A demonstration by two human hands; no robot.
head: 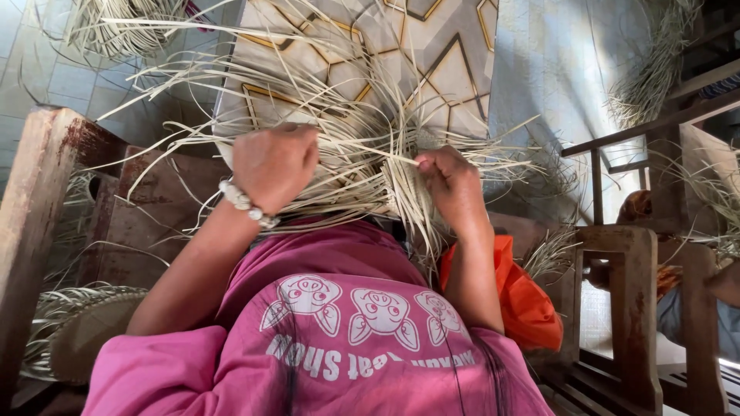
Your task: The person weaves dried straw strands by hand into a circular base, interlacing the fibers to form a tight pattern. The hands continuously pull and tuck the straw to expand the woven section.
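Centre of the head view: half-woven mat of pale straw strips, lying over the person's lap and spilling onto a patterned board with gold lines ahead of it. Loose strip ends fan out left, right and upward. Right hand is at the woven edge, grip pinched together on a few strips, thumb and fingertips closed on them. Left hand rests on the straw with the back of the hand up, fingers curled down into the strips; grip looks closed on a bunch but the fingertips are hidden, so cannot tell for sure. White bead bracelet on the left wrist. Pink shirt fills the bottom of the frame. Orange cloth sits just beside the right forearm. Worn wooden chair arm at far left, wooden frame at right. More straw bundles lie on the tiled floor, upper left.
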